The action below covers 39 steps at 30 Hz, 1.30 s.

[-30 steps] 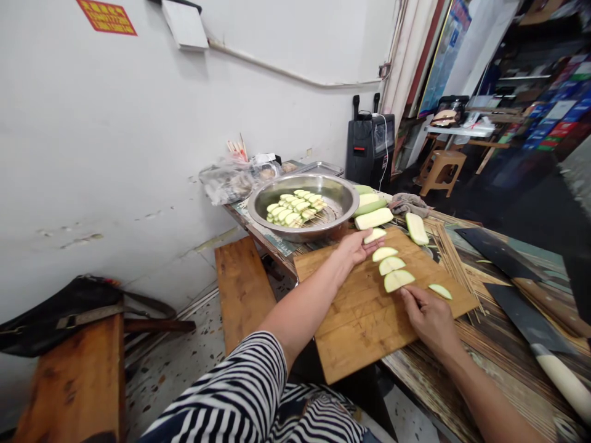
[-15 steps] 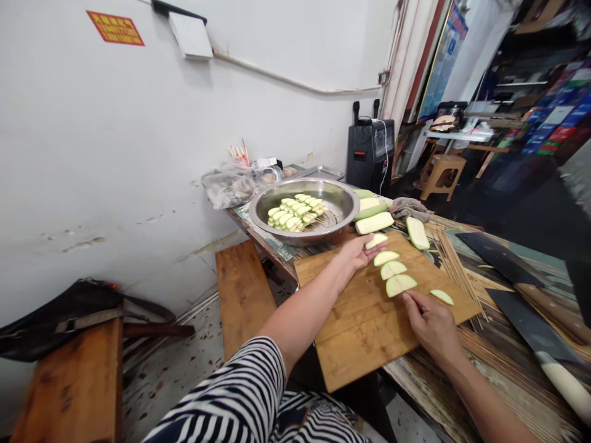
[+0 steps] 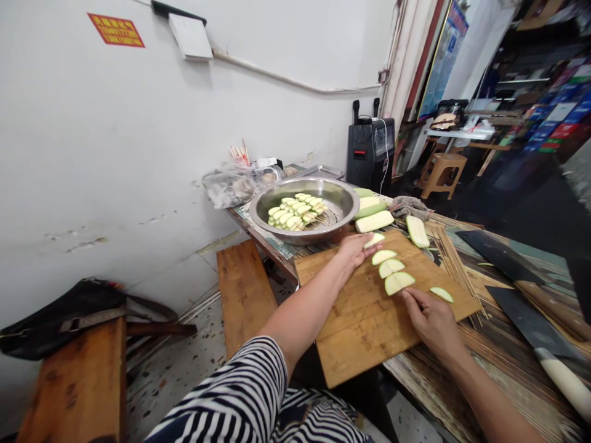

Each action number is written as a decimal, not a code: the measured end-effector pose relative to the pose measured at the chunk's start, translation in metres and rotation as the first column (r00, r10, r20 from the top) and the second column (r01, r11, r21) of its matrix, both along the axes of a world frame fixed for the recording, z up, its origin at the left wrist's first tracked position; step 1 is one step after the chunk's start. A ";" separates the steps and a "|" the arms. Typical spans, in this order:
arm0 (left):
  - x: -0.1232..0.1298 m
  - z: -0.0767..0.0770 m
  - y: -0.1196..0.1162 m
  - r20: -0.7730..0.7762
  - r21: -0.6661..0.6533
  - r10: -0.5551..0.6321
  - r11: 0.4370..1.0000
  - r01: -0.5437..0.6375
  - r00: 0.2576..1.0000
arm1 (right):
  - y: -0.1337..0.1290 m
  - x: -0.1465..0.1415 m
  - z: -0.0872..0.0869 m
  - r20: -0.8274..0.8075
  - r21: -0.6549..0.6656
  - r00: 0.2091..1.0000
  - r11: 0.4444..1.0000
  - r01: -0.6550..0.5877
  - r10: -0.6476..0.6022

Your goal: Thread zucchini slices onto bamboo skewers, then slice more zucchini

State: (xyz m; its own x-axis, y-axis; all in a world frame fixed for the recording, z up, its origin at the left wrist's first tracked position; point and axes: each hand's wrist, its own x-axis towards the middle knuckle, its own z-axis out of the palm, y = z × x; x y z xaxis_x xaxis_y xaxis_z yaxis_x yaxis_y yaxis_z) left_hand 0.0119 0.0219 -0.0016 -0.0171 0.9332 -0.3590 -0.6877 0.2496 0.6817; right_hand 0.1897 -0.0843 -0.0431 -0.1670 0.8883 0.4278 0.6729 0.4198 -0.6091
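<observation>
My left hand [image 3: 353, 250] is closed on a pale green-edged zucchini slice [image 3: 374, 240] above the far side of the wooden cutting board [image 3: 355, 326]. My right hand [image 3: 433, 318] pinches the near end of a thin skewer, mostly hidden by fingers and slices. Three half-round zucchini slices [image 3: 399, 282] sit in a row along it, between my two hands. A loose zucchini slice [image 3: 442, 294] lies on the board's right part, just beyond my right hand.
Behind the board stands a steel basin [image 3: 258, 216] with skewered slices inside. Zucchini halves [image 3: 374, 221] lie beside it. To the right are bare skewers [image 3: 455, 264] and two cleavers [image 3: 521, 314]. A bench [image 3: 244, 289] stands at the left, a black speaker [image 3: 362, 157] at the back.
The row of slices and the slice in my left hand have shifted slightly left and away. My right hand stays at the near end of the skewer, still pinching.
</observation>
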 end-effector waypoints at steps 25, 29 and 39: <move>-0.007 -0.007 0.010 0.155 -0.157 -0.013 0.987 0.038 0.988 | -0.003 -0.001 0.003 -0.012 -0.020 1.000 1.000 0.018 -0.018; -0.006 -0.005 0.008 0.163 -0.168 -0.030 0.984 0.058 0.986 | -0.003 -0.001 0.003 -0.018 -0.034 1.000 0.999 0.025 -0.026; -0.005 -0.001 0.005 0.159 -0.198 -0.076 0.974 0.108 0.984 | -0.003 -0.003 0.002 -0.013 -0.053 0.999 0.997 0.050 -0.051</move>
State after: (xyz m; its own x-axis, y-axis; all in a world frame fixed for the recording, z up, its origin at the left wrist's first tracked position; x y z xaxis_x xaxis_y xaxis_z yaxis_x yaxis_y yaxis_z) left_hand 0.0068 0.0266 -0.0023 0.1339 0.8345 -0.5345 -0.7455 0.4402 0.5005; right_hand 0.1870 -0.0872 -0.0406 -0.1159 0.9168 0.3823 0.6834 0.3529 -0.6391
